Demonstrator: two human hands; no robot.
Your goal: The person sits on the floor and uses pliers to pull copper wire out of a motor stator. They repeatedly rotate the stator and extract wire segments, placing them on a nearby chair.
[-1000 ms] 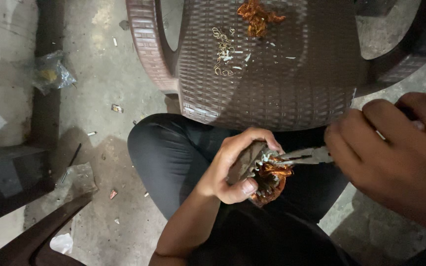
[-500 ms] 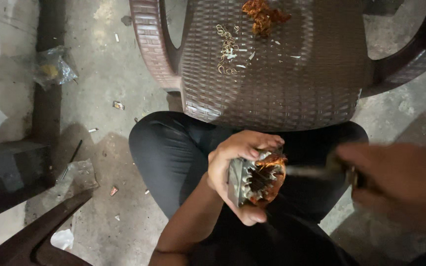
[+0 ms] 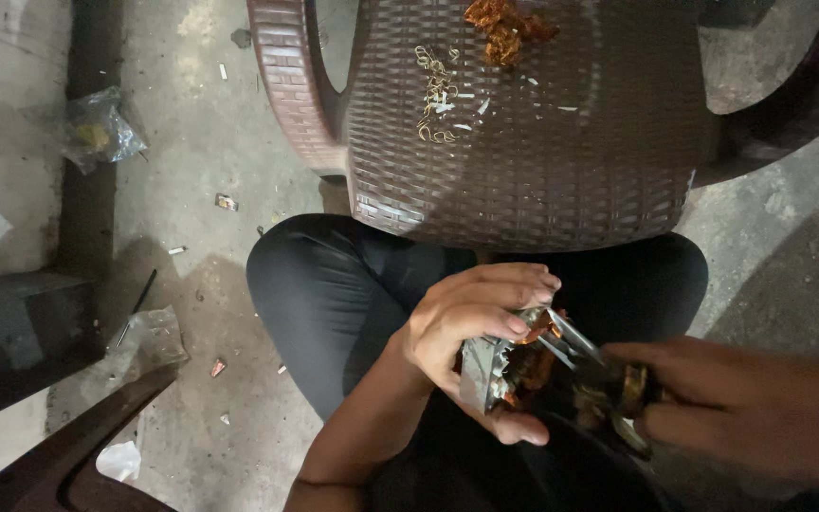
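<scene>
My left hand (image 3: pixel 471 327) grips a round metal motor stator (image 3: pixel 485 379) with orange-brown copper winding inside it, held over my lap. My right hand (image 3: pixel 760 408) comes in from the right and holds pliers (image 3: pixel 585 356) whose metal jaws reach into the stator's winding. Both hands are close together above my dark trousers (image 3: pixel 324 294). The handles of the pliers are mostly hidden in my right fist.
A brown woven plastic chair (image 3: pixel 523 180) stands just ahead of my knees, with a clump of pulled copper wire (image 3: pixel 504 24) and small wire scraps (image 3: pixel 438 95) on its seat. Crumpled plastic bags (image 3: pixel 97 133) and litter lie on the concrete floor at left.
My right hand has moved in toward the stator and the plier jaws now sit in the winding. My left hand has turned the stator slightly and lowered it.
</scene>
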